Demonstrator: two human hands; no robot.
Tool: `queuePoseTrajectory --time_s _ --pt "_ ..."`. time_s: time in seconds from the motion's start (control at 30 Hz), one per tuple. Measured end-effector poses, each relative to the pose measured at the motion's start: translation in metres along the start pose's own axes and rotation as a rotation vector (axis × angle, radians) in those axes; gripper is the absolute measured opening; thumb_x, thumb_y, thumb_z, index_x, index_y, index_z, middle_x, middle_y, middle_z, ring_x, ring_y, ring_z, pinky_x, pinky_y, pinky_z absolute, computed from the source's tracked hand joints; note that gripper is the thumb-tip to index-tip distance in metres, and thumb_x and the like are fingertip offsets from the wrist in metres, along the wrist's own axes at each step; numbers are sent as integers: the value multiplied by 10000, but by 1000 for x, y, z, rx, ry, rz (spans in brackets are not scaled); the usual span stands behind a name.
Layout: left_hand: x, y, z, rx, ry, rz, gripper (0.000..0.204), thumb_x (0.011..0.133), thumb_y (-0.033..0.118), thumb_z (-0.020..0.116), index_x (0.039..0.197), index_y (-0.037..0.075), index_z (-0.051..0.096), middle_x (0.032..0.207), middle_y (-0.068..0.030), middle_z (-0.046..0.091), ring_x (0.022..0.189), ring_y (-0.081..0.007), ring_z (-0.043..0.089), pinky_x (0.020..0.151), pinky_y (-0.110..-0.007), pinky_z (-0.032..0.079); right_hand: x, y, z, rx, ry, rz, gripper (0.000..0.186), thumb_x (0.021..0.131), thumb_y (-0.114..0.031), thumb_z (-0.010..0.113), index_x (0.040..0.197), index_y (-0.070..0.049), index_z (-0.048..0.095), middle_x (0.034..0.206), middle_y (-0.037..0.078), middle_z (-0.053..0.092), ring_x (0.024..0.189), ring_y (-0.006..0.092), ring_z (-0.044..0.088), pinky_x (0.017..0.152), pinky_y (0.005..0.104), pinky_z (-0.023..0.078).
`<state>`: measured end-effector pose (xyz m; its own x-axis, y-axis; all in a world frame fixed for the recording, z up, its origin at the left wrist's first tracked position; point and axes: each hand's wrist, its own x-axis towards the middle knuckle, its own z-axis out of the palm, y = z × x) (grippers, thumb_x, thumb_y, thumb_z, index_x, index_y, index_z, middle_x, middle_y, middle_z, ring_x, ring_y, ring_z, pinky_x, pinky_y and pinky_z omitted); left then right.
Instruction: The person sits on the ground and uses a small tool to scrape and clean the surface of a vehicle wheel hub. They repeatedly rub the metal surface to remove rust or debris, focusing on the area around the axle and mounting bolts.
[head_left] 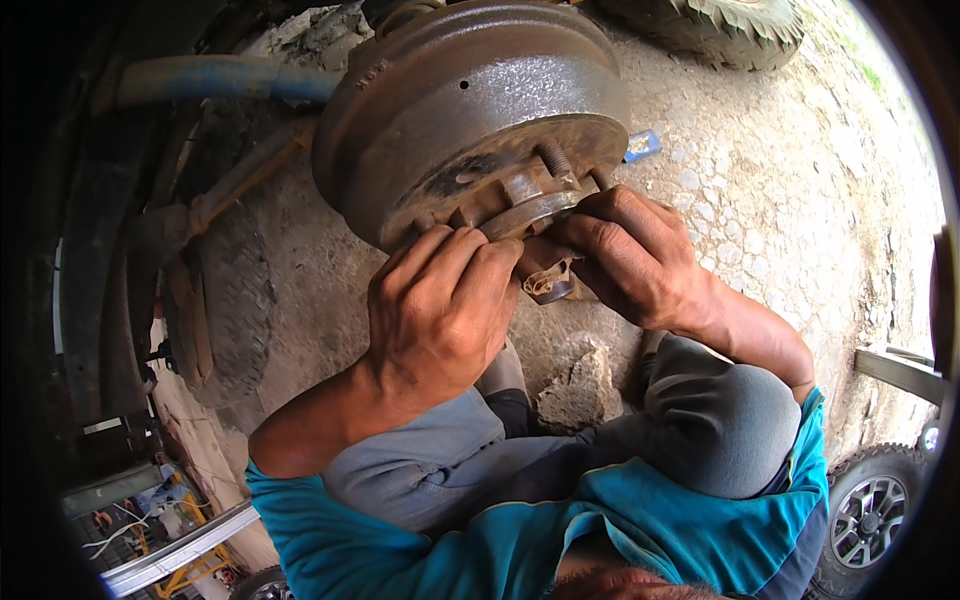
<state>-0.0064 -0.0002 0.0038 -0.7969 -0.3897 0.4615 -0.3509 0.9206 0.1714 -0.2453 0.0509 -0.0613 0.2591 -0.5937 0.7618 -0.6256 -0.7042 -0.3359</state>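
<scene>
A dark, worn brake drum [480, 95] hangs in front of me, with threaded wheel studs [553, 160] standing out from its face. At its centre is a rusty hub [530, 212] with a round, flanged end. My left hand [440, 300] is closed at the hub's left side, its fingertips hidden against the metal. On the other side, my right hand [640, 255] pinches at the hub's edge, and whatever lies between its fingers is hidden. Between my hands a tan, ragged scrap [548, 278] clings to the hub's lower end.
A blue pipe-like bar [225, 80] runs to the drum from the left. On the ground behind it lie a tyre [735, 30] and a small blue packet [641, 146]. A stone block [582, 388] sits between my legs. At the lower right stands a wheel [868, 515].
</scene>
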Motion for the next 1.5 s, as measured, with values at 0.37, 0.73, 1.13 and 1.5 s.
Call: queuePoseTrajectory --time_s 0.37,0.73,1.13,1.5 --pt "6 6 -9 -152 43 -160 199 833 -37 817 1015 -6 741 795 -115 677 612 -237 645 557 -379 507 14 -11 -13 154 -56 217 204 868 -59 842 1007 -15 699 894 152 638 742 351 689 634 442 557" --pt "4 6 -10 -101 -13 -221 163 880 79 818 950 8 688 823 -197 732 748 -409 733 682 -499 583 8 -16 -4 107 17 201 177 909 -85 826 1027 -3 723 897 149 657 751 354 708 635 458 567" --pt "1 1 -8 -16 -1 -72 173 868 40 784 1014 6 699 901 -189 742 842 -387 751 740 -486 599 9 -16 -7 -51 -67 117 144 904 -87 773 1023 -46 703 898 111 643 763 329 715 639 444 592" --pt "-8 7 -1 96 53 39 254 802 -32 765 1050 -16 714 896 -183 721 815 -371 738 737 -471 604 10 -11 -18 -73 -151 65 135 863 -73 775 970 -55 695 860 86 626 746 289 684 641 417 580"
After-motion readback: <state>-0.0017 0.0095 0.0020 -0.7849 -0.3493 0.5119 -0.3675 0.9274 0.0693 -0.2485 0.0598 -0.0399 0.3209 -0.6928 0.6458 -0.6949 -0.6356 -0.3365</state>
